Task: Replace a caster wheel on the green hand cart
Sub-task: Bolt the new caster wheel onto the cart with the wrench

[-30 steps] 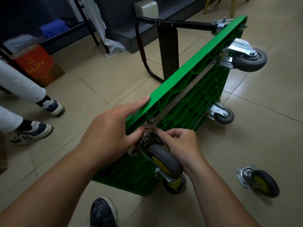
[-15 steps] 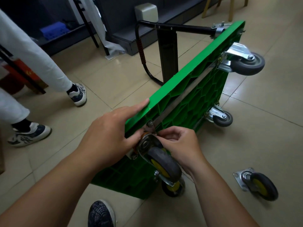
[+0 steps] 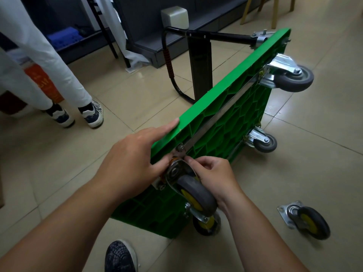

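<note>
Tiled floor [image 3: 294, 173], centre: green hand cart [image 3: 225, 122] on its edge.
My left hand [image 3: 133, 160] clasps its top edge, forefinger straight; right hand [image 3: 212, 173] pinches the near caster wheel [image 3: 194, 193] at its plate.

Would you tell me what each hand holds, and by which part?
Left hand grips the green plastic cart by its top edge; right hand pinches the grey-tyred steel caster at its mounting plate's top corner.
</note>
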Action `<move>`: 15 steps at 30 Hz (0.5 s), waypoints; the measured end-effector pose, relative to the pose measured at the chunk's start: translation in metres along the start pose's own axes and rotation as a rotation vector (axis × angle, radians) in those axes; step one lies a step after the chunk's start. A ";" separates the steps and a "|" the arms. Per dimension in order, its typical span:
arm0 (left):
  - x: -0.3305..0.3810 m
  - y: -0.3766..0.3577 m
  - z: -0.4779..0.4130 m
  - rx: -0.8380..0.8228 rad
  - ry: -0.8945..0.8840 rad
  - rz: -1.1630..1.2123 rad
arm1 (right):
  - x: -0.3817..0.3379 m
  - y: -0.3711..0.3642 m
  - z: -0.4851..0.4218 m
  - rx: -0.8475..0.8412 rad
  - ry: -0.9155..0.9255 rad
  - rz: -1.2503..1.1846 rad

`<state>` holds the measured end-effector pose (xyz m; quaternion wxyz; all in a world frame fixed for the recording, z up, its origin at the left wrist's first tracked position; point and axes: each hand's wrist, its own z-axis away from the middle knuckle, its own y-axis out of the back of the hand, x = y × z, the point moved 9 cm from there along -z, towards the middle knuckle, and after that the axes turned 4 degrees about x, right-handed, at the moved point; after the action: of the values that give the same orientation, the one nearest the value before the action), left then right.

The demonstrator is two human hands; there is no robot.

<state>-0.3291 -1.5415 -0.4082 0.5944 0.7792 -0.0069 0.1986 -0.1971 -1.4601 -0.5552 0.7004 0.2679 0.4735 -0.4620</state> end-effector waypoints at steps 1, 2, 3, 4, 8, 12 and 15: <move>0.000 0.000 0.000 -0.001 -0.001 0.000 | 0.002 -0.001 0.000 -0.004 -0.022 -0.034; 0.000 0.000 0.000 -0.002 0.000 0.002 | 0.002 -0.001 -0.001 -0.006 -0.031 -0.061; 0.000 0.000 0.000 -0.003 0.000 0.006 | 0.002 -0.001 -0.001 -0.006 -0.031 -0.078; 0.000 0.000 0.000 -0.005 0.000 0.009 | 0.001 -0.001 -0.002 -0.002 -0.025 -0.088; 0.000 0.000 0.000 -0.002 0.000 0.005 | -0.002 0.002 0.000 -0.007 -0.004 -0.066; -0.001 -0.001 -0.001 0.000 -0.003 0.000 | 0.000 -0.001 0.001 -0.067 -0.013 -0.022; -0.001 -0.001 -0.001 -0.002 -0.005 -0.004 | 0.004 -0.002 -0.001 -0.066 -0.027 -0.020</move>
<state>-0.3304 -1.5405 -0.4098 0.5956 0.7791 -0.0068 0.1955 -0.1991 -1.4615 -0.5587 0.7107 0.2336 0.4816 -0.4564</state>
